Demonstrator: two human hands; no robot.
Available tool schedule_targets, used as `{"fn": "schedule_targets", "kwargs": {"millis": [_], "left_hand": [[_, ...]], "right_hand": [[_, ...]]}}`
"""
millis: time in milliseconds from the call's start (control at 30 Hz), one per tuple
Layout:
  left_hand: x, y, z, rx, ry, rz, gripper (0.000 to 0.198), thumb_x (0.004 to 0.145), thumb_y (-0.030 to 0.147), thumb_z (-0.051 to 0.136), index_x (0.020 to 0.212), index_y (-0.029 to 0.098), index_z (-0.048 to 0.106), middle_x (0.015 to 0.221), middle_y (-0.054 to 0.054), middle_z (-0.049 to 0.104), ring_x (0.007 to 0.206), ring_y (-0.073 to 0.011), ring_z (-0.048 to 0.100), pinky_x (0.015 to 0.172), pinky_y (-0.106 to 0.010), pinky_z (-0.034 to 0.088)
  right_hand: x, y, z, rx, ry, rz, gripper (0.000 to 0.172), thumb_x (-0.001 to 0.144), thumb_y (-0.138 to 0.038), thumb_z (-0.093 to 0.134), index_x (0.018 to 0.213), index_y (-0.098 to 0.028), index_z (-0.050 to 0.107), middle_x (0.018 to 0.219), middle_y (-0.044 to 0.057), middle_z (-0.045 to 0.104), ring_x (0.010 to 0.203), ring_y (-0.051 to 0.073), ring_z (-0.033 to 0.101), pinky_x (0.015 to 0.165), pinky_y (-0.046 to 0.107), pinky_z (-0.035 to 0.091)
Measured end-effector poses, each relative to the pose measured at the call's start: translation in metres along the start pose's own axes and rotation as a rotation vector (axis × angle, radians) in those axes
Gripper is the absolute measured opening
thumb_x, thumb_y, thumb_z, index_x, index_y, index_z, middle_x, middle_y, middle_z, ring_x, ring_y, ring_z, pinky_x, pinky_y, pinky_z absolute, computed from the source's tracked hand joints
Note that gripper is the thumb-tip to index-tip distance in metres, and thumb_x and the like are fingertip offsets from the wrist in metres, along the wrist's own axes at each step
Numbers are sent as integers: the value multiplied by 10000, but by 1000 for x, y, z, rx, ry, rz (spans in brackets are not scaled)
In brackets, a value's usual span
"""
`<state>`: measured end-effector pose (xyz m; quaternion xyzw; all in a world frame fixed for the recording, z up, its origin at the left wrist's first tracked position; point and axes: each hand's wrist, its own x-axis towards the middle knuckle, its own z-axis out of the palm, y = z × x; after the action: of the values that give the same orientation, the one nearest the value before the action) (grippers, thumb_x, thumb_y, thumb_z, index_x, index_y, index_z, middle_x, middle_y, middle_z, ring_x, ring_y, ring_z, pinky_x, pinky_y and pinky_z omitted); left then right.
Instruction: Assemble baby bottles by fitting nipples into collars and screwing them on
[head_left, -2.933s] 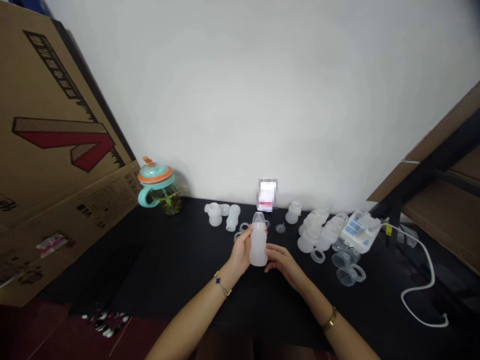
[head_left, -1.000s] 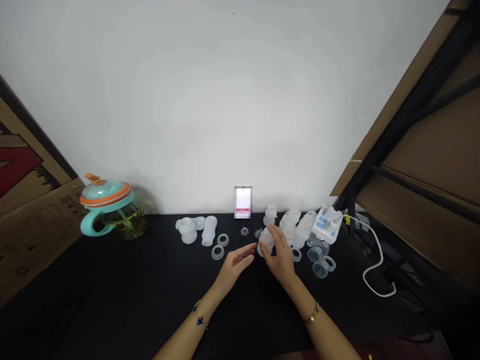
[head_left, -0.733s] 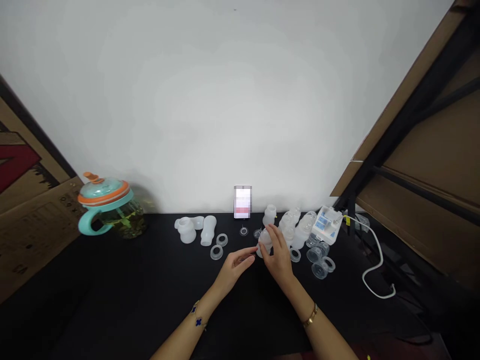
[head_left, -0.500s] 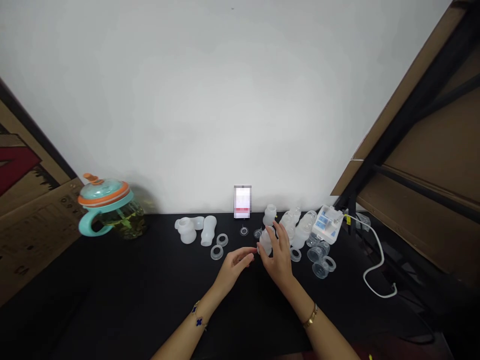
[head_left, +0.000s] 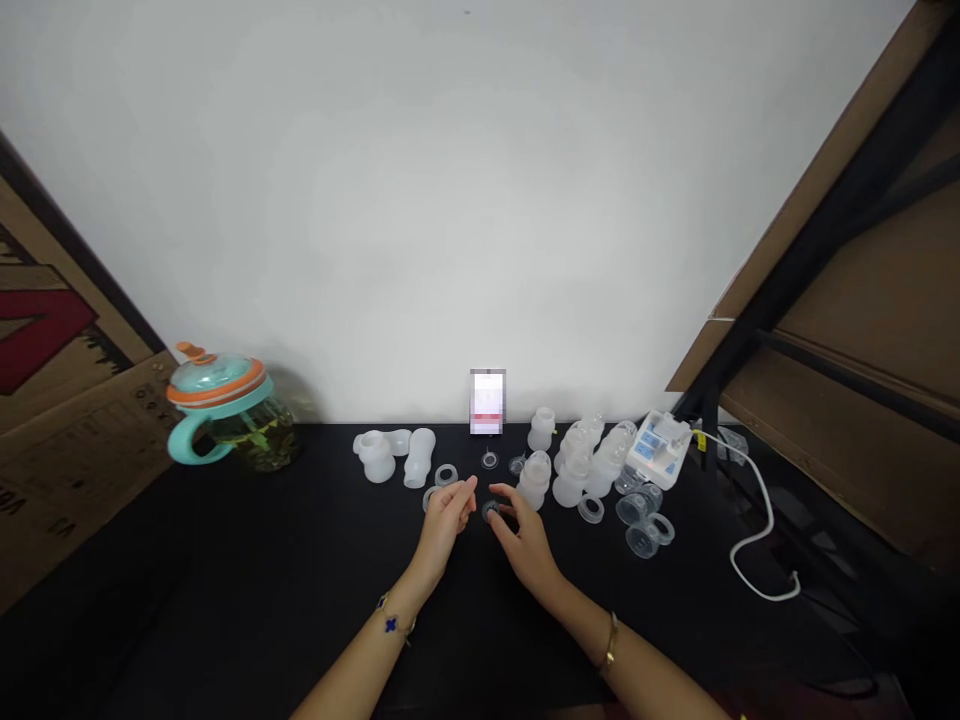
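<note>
My right hand (head_left: 523, 537) has its thumb and fingers curved around a small clear round part (head_left: 490, 511), low over the black table. Just left of it, my left hand (head_left: 445, 517) is closed, thumb against the fingers. Whether anything sits in that pinch is hidden. Behind the left hand lies a clear ring (head_left: 446, 474), and a second ring (head_left: 429, 498) is partly covered by the hand. A frosted baby bottle with a nipple (head_left: 535, 481) stands beyond my right fingers. Two small clear discs (head_left: 490, 460) (head_left: 517, 465) lie farther back.
More frosted bottles (head_left: 574, 475) stand at the right, near a white device (head_left: 658, 449) with a white cable (head_left: 763, 500). Clear cups (head_left: 641, 540) and a ring (head_left: 591, 509) lie before them. White bottle bodies (head_left: 377, 458) and a teapot (head_left: 247, 425) are left. A phone (head_left: 488, 402) leans against the wall.
My right hand has left the frosted bottle, moved left and down, and now has the small clear round part. My left hand has shifted slightly left and closed, partly covering a ring.
</note>
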<state>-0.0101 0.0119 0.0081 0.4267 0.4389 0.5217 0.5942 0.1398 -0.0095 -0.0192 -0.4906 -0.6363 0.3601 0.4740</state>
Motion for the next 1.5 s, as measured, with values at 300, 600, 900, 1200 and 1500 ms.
{"fn": "schedule_targets", "kwargs": {"millis": [300,600,900,1200,1500], "left_hand": [[-1,-11,1,79,-65,7,543,811,647,638,574,168,540,464,75,296,410,-54,230,432,-226,128],[-4,-6,4,203,-72,82,528,849,629,595,576,179,544,486,59,331,439,-81,261,460,-250,158],[-10,-17,9,959,-3,341,201,916,322,559,1064,216,646,630,49,566,571,-135,531,560,-240,285],[1,-21,3,1206,-30,305,191,891,261,594,1044,237,706,770,3,643,707,-154,586,587,-251,301],[8,-25,-2,1038,15,351,199,902,318,594,1004,225,738,825,-12,656,731,-157,583,660,-248,388]], "right_hand": [[17,17,-12,122,165,126,325,836,-397,621,1108,-223,651,1207,111,686,1177,300,612,962,463,501],[27,35,-12,241,249,206,435,761,-395,663,1154,-211,635,1231,130,682,1179,300,620,998,471,488],[28,36,-15,158,180,178,454,699,-244,562,1136,-204,677,1187,94,706,1157,272,626,978,417,496],[33,29,-19,135,71,188,400,602,-121,531,903,-235,768,1040,46,745,1064,263,638,998,426,463],[30,22,-11,455,42,358,213,708,-167,662,892,-225,753,1018,43,740,1089,233,642,1094,404,415]]}}
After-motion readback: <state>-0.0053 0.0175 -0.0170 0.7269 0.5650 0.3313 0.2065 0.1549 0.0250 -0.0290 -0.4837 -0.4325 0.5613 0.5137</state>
